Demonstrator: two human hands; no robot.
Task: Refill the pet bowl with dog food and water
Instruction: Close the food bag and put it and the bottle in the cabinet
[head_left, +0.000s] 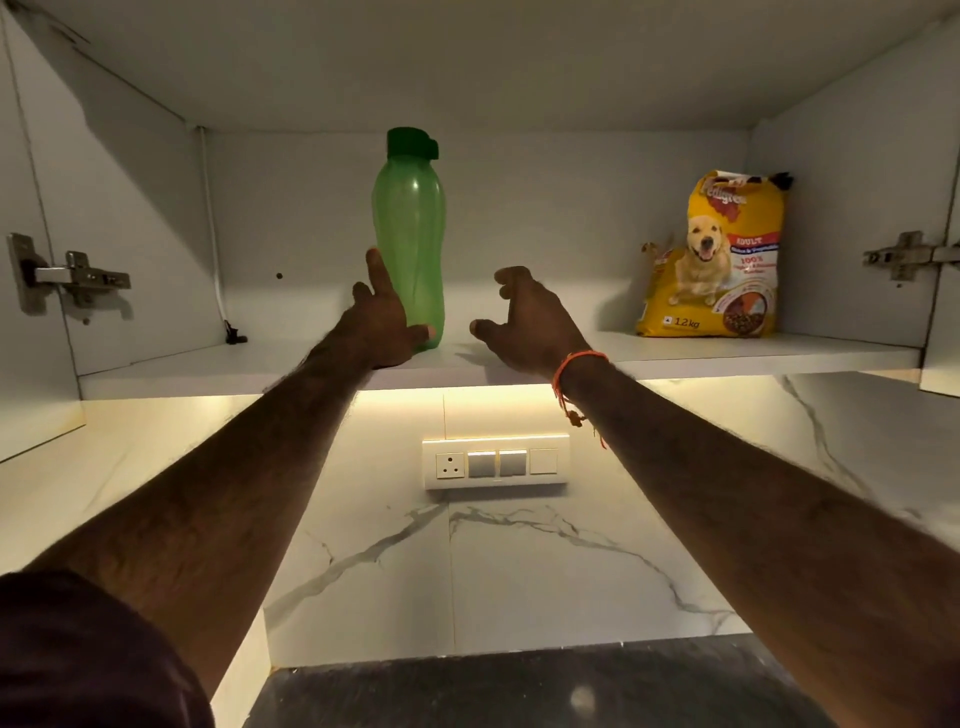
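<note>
A green water bottle (410, 234) with a dark green cap stands upright on the shelf of an open wall cabinet (727, 356). My left hand (382, 322) is at the bottle's lower left side, fingers spread, thumb touching its base. My right hand (524, 322) hovers just right of the bottle with loosely curled fingers, holding nothing. A yellow bag of dog food (714, 260) with a dog pictured on it stands at the right end of the same shelf. No pet bowl is in view.
Both cabinet doors stand open, with hinges at the left (67, 278) and right (906, 257). Below the shelf is a lit marble wall with a switch plate (496, 462). A dark countertop (519, 686) lies at the bottom.
</note>
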